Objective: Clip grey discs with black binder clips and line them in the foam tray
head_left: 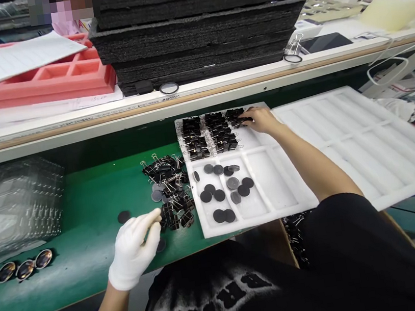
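My right hand (261,120), bare, reaches into the back of the white foam tray (284,206). Its thumb and fingers are closed on a black binder clip (236,116) at the end of the third column. Two fuller columns of binder clips (194,138) stand to its left. My left hand (133,248), in a white glove, is over the green table with its fingers bent together. Its fingertips touch the edge of a loose pile of binder clips (172,181); what they pinch, if anything, is hidden. Several dark round discs (219,195) lie in the tray's front compartments.
A second white tray (368,148) lies to the right. Clear plastic trays (14,208) are stacked at the left, behind three round lens-like pieces (26,269). Black foam sheets (195,39) and a red foam tray (39,86) sit on the raised shelf (82,116).
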A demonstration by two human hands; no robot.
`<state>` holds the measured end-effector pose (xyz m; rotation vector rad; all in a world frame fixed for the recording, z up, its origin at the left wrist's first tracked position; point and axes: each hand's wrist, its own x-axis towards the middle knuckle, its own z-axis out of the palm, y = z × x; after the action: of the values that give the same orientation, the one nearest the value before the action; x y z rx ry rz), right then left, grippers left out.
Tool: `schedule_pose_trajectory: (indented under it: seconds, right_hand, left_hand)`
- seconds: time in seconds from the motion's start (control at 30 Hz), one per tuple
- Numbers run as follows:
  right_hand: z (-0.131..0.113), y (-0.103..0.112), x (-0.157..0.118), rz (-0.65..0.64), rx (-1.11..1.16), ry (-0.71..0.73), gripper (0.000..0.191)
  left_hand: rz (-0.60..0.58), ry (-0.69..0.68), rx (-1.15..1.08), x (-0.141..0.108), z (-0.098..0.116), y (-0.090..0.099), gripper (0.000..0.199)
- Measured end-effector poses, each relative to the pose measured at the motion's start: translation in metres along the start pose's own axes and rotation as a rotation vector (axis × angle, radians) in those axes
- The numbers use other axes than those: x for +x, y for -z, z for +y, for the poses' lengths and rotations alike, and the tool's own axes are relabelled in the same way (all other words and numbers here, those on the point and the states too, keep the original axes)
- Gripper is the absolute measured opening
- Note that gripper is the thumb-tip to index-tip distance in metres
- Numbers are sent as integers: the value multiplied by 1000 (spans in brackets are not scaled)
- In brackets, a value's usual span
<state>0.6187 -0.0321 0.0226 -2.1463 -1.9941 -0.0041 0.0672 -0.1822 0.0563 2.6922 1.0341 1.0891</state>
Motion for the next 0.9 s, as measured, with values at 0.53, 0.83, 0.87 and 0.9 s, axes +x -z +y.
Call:
schedule_pose_trajectory:
  seconds: [0.53,0.83,0.87,0.9]
  right_hand:
    - [-99,5,-145,-274,495,125,33]
    - [-115,-10,-154,-188,457,-43,11]
    - [-116,-6,-153,-203,445,-48,11]
    - [-116,-2,-153,-220,435,-52,13]
  left_hand:
    - [259,854,512,-137,-116,43,44]
    - [218,1243,573,-162,-184,133,62]
    - [158,1211,540,-161,-190,140,60]
    - [108,1174,516,-161,-195,144,58]
